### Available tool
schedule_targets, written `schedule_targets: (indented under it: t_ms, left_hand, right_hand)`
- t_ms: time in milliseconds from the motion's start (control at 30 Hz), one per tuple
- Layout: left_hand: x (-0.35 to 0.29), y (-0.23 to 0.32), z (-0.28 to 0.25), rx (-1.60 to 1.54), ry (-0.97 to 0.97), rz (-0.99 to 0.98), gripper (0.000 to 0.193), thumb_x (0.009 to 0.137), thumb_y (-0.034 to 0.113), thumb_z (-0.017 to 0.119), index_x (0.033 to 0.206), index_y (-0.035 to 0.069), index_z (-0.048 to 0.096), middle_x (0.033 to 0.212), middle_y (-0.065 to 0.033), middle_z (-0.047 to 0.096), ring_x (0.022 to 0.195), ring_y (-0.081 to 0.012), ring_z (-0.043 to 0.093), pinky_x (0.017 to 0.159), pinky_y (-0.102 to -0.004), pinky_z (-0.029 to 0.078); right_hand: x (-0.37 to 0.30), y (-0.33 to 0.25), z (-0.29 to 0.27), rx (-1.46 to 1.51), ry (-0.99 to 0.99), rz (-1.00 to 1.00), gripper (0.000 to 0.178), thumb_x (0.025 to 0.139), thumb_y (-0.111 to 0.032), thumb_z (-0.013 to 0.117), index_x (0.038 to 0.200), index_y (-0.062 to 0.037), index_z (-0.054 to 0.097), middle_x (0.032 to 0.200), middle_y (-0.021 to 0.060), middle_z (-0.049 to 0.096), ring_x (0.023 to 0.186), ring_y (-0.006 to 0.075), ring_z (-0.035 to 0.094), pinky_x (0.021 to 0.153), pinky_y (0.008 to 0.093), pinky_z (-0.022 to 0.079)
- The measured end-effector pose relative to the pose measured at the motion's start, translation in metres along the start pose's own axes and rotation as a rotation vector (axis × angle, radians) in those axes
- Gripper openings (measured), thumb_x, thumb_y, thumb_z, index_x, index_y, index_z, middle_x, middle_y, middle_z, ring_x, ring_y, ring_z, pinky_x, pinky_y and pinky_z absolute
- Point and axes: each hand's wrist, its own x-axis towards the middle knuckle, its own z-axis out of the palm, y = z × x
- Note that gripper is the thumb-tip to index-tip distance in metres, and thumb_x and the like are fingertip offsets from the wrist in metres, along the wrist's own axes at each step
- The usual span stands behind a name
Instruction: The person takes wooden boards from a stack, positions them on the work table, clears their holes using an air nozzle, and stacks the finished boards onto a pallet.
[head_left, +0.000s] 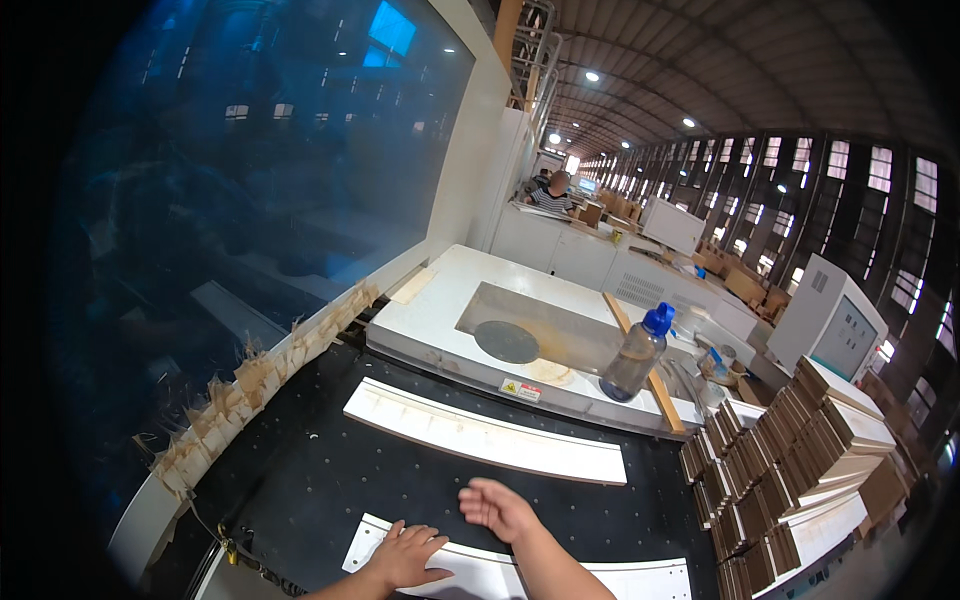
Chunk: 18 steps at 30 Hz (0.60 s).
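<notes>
At the lower middle of the frame, the left hand (405, 560) lies flat, fingers spread, on a long white grooved panel (640, 580) resting on the black perforated machine bed (300, 480). The right hand (497, 508) hovers open just above the bed, clamped on nothing. A second white moulded panel (480, 432) lies higher up. A small yellow-and-white warning label (521, 389) sits on the white machine ledge, near a smoky plastic bottle with a blue cap (637, 353). Stacked brown-edged boards (790, 460) fill the right.
</notes>
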Motion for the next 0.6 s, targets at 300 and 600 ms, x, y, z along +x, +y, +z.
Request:
schedule_targets:
  t_ms: [300,600]
  left_hand:
    - [0.004,0.005,-0.003,-0.002,-0.013,0.019,0.075,0.076,0.061,0.058,0.128,0.009,0.049,0.131,-0.0148,0.048,0.128,-0.0293,0.038,0.106,-0.0559,0.021]
    - [0.004,-0.012,-0.011,0.067,-0.156,0.024,0.086,0.072,0.070,0.056,0.134,0.011,0.044,0.141,-0.0178,0.035,0.136,-0.0356,0.022,0.106,-0.0638,0.011]
  right_hand:
    - [-0.192,0.060,0.013,-1.552,-0.081,-0.597,0.050,0.079,-0.013,0.063,0.125,-0.0054,0.048,0.124,0.0169,0.052,0.120,0.0347,0.045,0.099,0.0536,0.037]
    - [-0.192,0.090,0.000,-1.966,0.403,-0.387,0.052,0.084,-0.029,0.057,0.131,-0.0126,0.045,0.138,0.0145,0.041,0.129,0.0362,0.035,0.104,0.0576,0.026]
